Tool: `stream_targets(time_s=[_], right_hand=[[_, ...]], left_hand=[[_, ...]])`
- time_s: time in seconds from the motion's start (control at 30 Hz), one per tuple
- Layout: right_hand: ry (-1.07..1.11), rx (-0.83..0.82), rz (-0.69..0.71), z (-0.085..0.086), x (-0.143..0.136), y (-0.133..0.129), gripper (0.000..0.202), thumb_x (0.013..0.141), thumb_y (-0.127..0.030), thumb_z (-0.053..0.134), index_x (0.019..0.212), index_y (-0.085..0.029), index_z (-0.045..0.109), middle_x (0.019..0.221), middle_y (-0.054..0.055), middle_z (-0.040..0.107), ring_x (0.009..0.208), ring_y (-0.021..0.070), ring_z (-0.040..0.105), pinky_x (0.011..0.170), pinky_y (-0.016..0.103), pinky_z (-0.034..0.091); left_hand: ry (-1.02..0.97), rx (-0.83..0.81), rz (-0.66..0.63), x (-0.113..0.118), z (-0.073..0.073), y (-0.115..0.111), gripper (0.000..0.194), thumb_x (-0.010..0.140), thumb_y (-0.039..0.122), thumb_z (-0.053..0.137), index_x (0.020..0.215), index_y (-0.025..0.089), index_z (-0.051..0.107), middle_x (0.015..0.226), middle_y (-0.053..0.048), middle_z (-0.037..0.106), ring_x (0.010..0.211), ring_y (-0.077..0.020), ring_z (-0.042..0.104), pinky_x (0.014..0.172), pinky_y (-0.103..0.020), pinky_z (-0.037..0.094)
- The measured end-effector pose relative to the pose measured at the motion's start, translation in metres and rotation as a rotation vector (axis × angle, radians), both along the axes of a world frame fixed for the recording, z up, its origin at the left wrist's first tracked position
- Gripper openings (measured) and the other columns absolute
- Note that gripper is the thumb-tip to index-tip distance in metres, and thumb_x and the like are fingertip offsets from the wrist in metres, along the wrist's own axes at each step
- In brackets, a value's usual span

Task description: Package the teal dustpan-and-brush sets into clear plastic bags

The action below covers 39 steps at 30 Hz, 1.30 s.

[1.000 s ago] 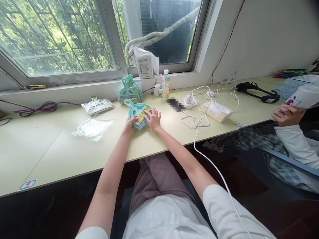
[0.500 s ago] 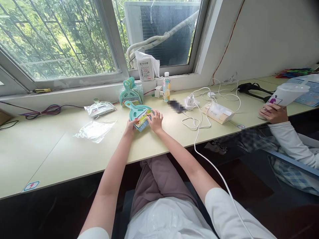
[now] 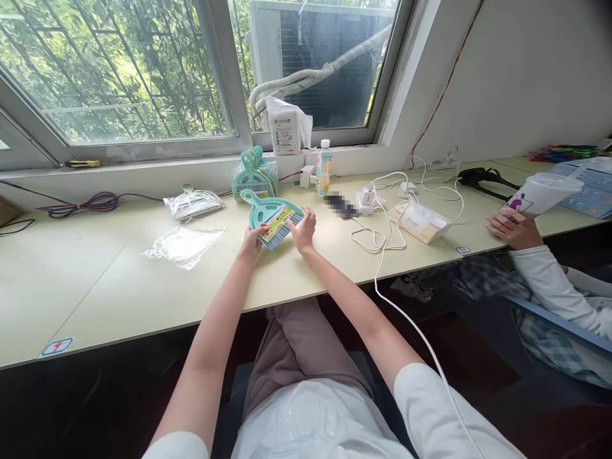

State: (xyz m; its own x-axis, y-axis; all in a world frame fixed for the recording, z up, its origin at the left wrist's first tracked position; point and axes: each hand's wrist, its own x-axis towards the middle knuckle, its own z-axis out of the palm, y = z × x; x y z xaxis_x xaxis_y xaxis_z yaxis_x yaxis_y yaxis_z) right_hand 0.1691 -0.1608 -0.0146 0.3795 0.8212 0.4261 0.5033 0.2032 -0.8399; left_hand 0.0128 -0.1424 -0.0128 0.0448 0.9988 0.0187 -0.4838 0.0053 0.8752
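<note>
A mint-green mini dustpan with a brush and a yellow label (image 3: 279, 223) is held tilted above the table, its looped handle pointing up and left. My left hand (image 3: 252, 242) is closed on its lower left edge, thumb on the front. On the opposite side my right hand (image 3: 304, 231) grips the right edge, its thumb by the label and its fingers behind. Just behind stands a row of similar green dustpans (image 3: 249, 177) in clear wrap. One more wrapped set (image 3: 194, 203) lies to the left, with a crumpled clear plastic bag (image 3: 184, 247) in front of it.
A drink bottle (image 3: 324, 168), a blurred dark object (image 3: 341, 205), white chargers (image 3: 367, 199) with tangled cables and a tissue pack (image 3: 421, 221) are on the right. Farther right, another person's hand (image 3: 515, 229) holds a plastic cup (image 3: 540, 194). A cable bundle (image 3: 95, 203) lies back left.
My right hand has shifted from the front of the label to the dustpan's right edge, so more of the label shows. The other person's cup has moved slightly left and down.
</note>
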Motion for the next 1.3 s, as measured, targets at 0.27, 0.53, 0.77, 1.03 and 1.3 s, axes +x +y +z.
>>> stream_targets(time_s=[0.27, 0.53, 0.77, 1.03, 1.3], right_hand=[[0.926, -0.224, 0.643, -0.009, -0.002, 0.005, 0.032, 0.078, -0.022, 0.066, 0.107, -0.02, 0.052, 0.102, 0.003, 0.068, 0.092, 0.0169, 0.066, 0.084, 0.034, 0.056], [1.056, -0.309, 0.621, -0.001, 0.001, 0.003, 0.019, 0.077, -0.005, 0.06, 0.091, -0.017, 0.055, 0.092, 0.004, 0.071, 0.084, 0.0153, 0.069, 0.083, 0.031, 0.057], [1.029, -0.302, 0.7, 0.0, -0.002, 0.001, 0.022, 0.076, -0.01, 0.063, 0.094, -0.019, 0.054, 0.091, 0.003, 0.071, 0.081, 0.0161, 0.07, 0.08, 0.033, 0.059], [1.014, -0.297, 0.661, -0.004, 0.001, 0.003, 0.033, 0.074, -0.013, 0.071, 0.102, -0.02, 0.055, 0.091, 0.003, 0.072, 0.08, 0.0174, 0.07, 0.078, 0.036, 0.06], [1.061, -0.337, 0.585, -0.007, 0.005, 0.01, 0.018, 0.073, -0.005, 0.069, 0.083, -0.017, 0.059, 0.082, 0.004, 0.072, 0.076, 0.0175, 0.07, 0.078, 0.034, 0.06]], left_hand=[[-0.002, 0.064, -0.07, 0.002, -0.001, 0.001, 0.045, 0.052, 0.01, 0.079, 0.093, 0.016, 0.06, 0.087, -0.007, 0.069, 0.081, -0.0234, 0.067, 0.073, -0.034, 0.054], [0.019, 0.088, -0.071, -0.001, 0.0, 0.0, 0.044, 0.052, 0.013, 0.08, 0.091, 0.016, 0.062, 0.086, -0.007, 0.069, 0.086, -0.0261, 0.067, 0.077, -0.036, 0.054], [0.047, 0.097, -0.096, -0.002, 0.004, -0.005, 0.046, 0.051, 0.016, 0.082, 0.094, 0.016, 0.064, 0.087, -0.007, 0.071, 0.086, -0.0251, 0.067, 0.08, -0.037, 0.054], [0.078, 0.108, -0.099, -0.001, 0.0, -0.004, 0.055, 0.046, 0.013, 0.085, 0.097, 0.016, 0.063, 0.095, -0.007, 0.071, 0.091, -0.0256, 0.066, 0.083, -0.037, 0.053], [0.321, 0.239, -0.031, -0.008, 0.013, -0.004, 0.058, 0.057, 0.028, 0.083, 0.111, 0.017, 0.063, 0.114, -0.013, 0.065, 0.113, -0.0339, 0.057, 0.096, -0.045, 0.045]])
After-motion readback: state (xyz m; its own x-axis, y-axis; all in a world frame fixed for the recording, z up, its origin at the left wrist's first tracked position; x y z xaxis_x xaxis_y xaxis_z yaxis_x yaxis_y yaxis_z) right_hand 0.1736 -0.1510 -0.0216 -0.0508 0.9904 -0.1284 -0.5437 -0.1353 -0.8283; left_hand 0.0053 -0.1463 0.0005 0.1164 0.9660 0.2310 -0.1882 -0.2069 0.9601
